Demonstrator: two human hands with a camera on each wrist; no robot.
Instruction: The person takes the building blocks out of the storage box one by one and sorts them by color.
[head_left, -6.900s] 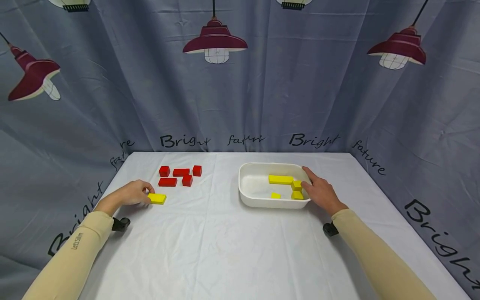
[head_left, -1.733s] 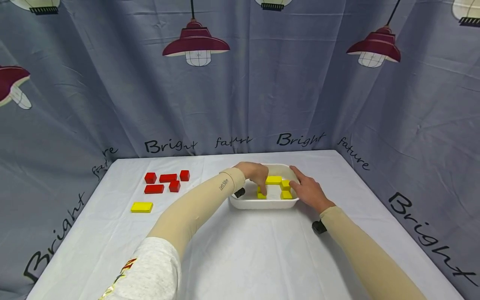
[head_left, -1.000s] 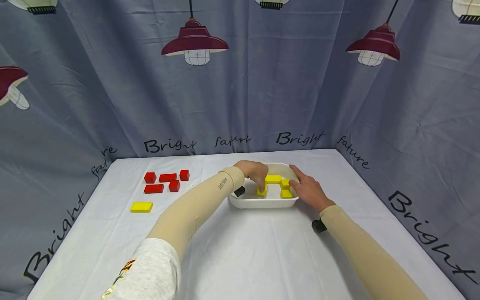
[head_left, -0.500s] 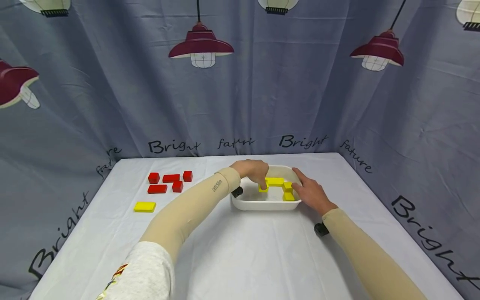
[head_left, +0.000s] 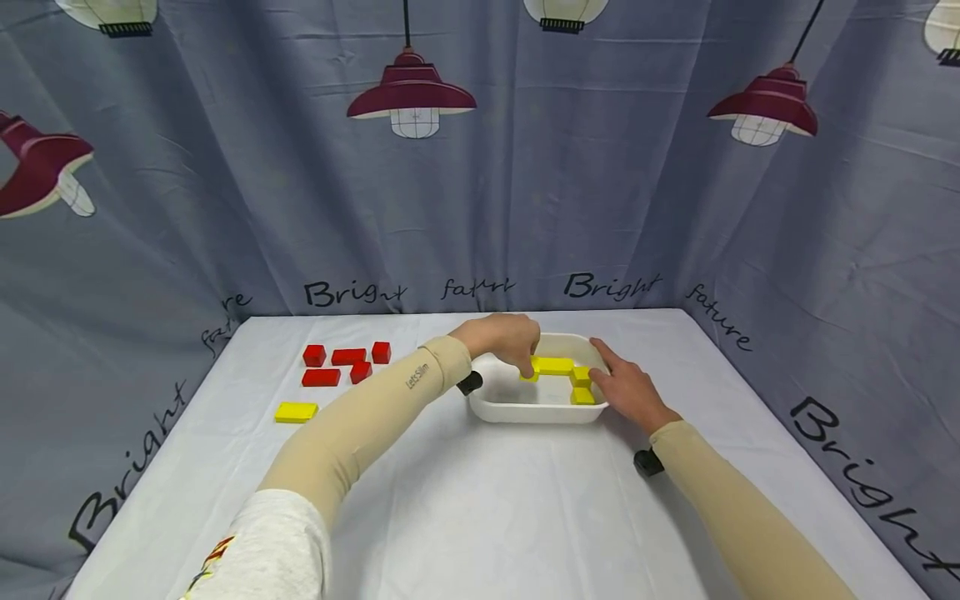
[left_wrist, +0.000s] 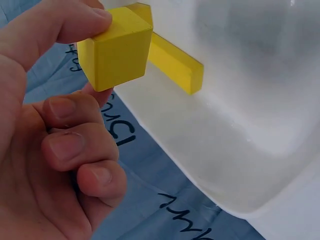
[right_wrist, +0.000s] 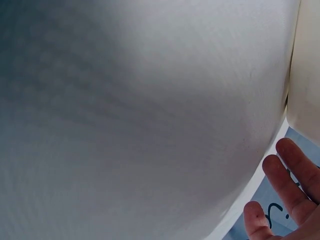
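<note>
My left hand [head_left: 501, 337] reaches into a white plastic tub [head_left: 525, 412], pinching a yellow cube [left_wrist: 117, 50] between thumb and index finger; its other fingers curl beneath. That cube sits at the left end of a long yellow block [head_left: 555, 367] in the head view. Two more yellow cubes, a rear one [head_left: 581, 377] and a front one [head_left: 582, 396], lie at the tub's right side. My right hand [head_left: 633, 392] holds the tub's right end, thumb over the rim and index finger along the back corner. Its other fingers [right_wrist: 285, 185] extend loosely outside, in the right wrist view.
A flat yellow block [head_left: 296, 412] lies on the white-covered table [head_left: 480, 500] at the left. Behind it are several red blocks [head_left: 321, 377], both cubes and bars. A grey printed curtain [head_left: 480, 208] surrounds the table's back and sides.
My left hand has gone from the flat yellow block at left into the tub, taken hold of a yellow cube there and moved it back to the long block. The right hand stays on the tub.
</note>
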